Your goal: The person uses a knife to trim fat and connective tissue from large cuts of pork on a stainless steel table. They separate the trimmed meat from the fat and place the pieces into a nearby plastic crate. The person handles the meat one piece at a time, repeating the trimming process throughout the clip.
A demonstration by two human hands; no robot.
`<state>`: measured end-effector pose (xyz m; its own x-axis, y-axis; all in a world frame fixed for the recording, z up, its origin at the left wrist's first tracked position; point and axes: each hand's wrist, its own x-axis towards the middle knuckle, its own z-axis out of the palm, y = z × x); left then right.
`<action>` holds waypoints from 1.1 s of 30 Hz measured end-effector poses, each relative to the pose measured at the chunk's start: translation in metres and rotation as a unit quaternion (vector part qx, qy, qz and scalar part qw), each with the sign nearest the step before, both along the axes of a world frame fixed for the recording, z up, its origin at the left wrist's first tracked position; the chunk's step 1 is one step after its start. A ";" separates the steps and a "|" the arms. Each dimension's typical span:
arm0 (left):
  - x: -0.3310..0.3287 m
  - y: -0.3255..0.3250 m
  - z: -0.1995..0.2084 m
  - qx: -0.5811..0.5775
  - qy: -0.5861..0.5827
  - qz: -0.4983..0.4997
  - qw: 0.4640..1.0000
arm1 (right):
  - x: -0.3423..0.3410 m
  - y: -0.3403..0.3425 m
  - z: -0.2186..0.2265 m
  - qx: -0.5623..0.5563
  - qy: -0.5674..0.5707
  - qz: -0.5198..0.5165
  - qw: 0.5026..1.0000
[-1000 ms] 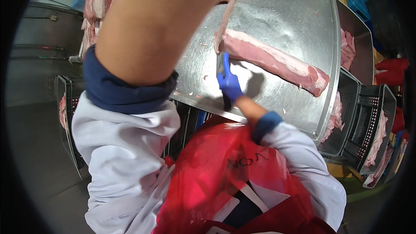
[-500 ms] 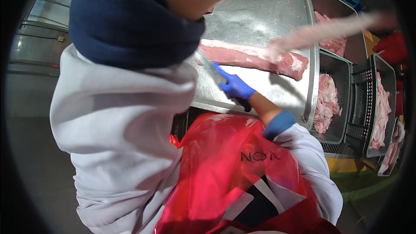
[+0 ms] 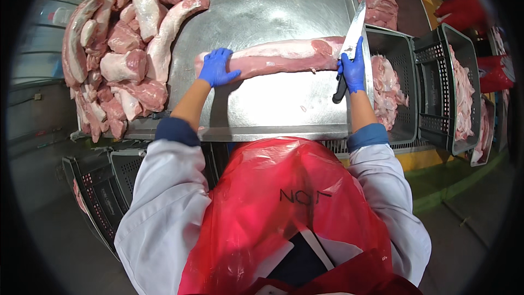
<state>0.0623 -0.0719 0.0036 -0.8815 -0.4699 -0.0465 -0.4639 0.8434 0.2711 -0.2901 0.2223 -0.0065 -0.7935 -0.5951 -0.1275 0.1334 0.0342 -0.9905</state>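
A long pork loin (image 3: 273, 57), pink with a pale fatty side, lies crosswise on the steel table (image 3: 262, 8). My left hand (image 3: 218, 68), in a blue glove, is closed over its left end, the fingers on the far side and the thumb on the near side. At the right end, my gloved right hand (image 3: 353, 71) grips a knife (image 3: 357, 24) with a black handle. Its broad blade points away from me, beside the loin's end and over the table's right rim. To the left, several thick pork pieces (image 3: 125, 65) are heaped on the table.
Right of the table, a grey crate (image 3: 408, 71) holds pale trimmings; a tilted crate (image 3: 448, 84) stands beside it. A bin (image 3: 406, 0) of meat is at the far right. More crates (image 3: 103, 186) stand below the table's left side. Someone's red sleeve (image 3: 463, 8) shows at right.
My left arm, which reached across the view, has come back and its hand now holds the loin's left end. The knife has moved to the right end. The blurred pale strip is gone from view.
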 end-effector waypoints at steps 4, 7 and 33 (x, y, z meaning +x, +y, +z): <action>0.003 0.040 0.040 0.030 -0.182 0.030 0.982 | -0.008 0.023 0.010 0.116 0.129 -0.015 0.985; -0.036 0.046 0.044 0.044 -0.135 -0.017 0.990 | -0.018 0.025 -0.008 0.178 0.379 0.025 0.908; -0.235 0.136 0.004 0.152 0.256 -0.081 0.951 | -0.063 0.068 0.114 0.073 0.205 -0.046 0.975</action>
<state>-0.1731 0.0641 0.0079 -0.8844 -0.3600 0.2970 -0.0761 0.7391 0.6692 -0.3529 0.2900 0.1077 -0.8442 -0.5191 0.1334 -0.2640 0.1862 -0.9464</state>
